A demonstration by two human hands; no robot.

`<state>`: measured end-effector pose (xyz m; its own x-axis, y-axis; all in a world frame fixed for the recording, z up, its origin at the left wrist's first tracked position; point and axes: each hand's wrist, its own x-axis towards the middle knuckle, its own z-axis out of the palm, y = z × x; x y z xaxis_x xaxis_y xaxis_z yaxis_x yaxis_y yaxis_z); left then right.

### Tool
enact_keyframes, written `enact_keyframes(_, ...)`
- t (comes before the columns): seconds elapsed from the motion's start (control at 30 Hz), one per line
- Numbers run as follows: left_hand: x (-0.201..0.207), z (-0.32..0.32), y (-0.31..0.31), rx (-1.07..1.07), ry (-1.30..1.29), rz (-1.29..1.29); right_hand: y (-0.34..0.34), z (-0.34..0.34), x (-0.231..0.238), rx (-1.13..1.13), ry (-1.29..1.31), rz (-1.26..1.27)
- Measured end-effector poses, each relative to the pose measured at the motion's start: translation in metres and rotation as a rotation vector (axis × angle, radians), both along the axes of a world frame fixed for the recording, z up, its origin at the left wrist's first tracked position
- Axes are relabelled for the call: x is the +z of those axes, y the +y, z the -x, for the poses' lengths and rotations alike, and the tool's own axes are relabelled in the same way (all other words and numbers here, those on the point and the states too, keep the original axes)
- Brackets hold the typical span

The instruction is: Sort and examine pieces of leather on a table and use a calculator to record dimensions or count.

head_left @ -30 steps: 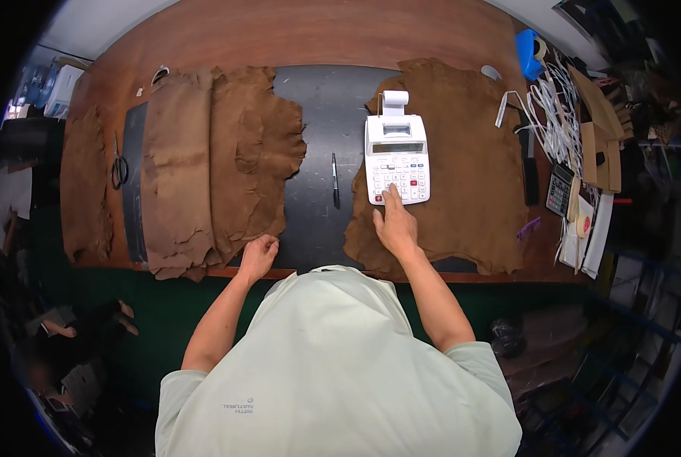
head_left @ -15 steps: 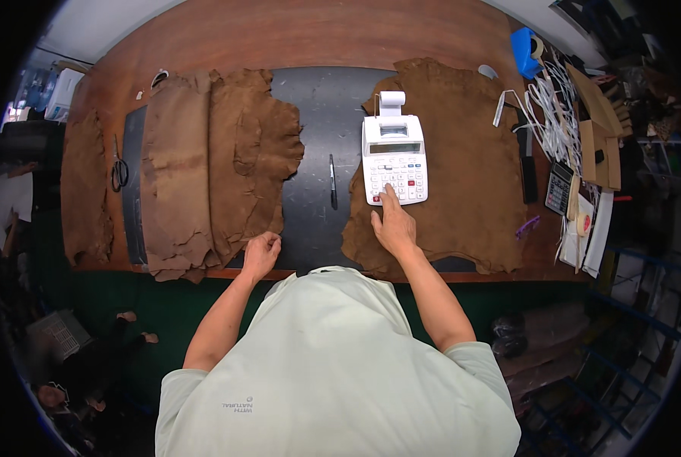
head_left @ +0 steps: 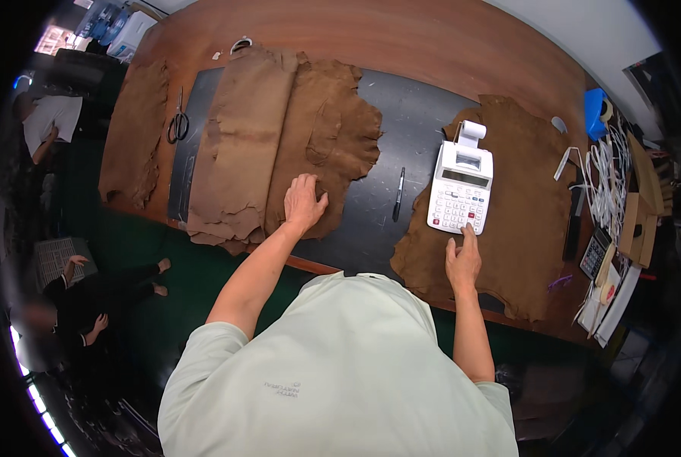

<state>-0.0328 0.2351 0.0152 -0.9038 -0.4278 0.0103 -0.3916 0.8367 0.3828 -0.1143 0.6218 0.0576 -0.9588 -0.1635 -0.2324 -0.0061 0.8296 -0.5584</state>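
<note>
Both hands are well apart, palms down. Left hand [head_left: 304,206], its fingers loosely extended, lies over the folded brown leather hide [head_left: 238,126] on the left of the table. Right hand [head_left: 464,265] reaches one outstretched finger to the bottom keys of a white printing calculator [head_left: 464,180]; whether a key is pressed cannot be told. That calculator sits on the left part of another brown leather hide [head_left: 527,221], its paper roll [head_left: 471,130] at the far end. Between the two hides, a black pen [head_left: 398,196] lies on a black mat [head_left: 413,114]. Black-handled scissors [head_left: 177,125] lie left of the folded hide, beside a narrow leather piece [head_left: 133,137]. A smaller desktop calculator [head_left: 596,254] lies at the table's right, near tangled white strips [head_left: 609,171].
</note>
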Motion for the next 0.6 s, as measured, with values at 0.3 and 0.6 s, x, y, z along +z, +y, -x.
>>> enact_keyframes(0.3, 0.001, 0.023, -0.013, 0.109, -0.174, 0.069, -0.023, -0.036, -0.006, 0.118, -0.010, 0.147)
enact_keyframes(0.6, 0.006, 0.000, -0.040, 0.184, -0.158, -0.254, -0.035, -0.047, -0.011, 0.147, -0.084, 0.156)
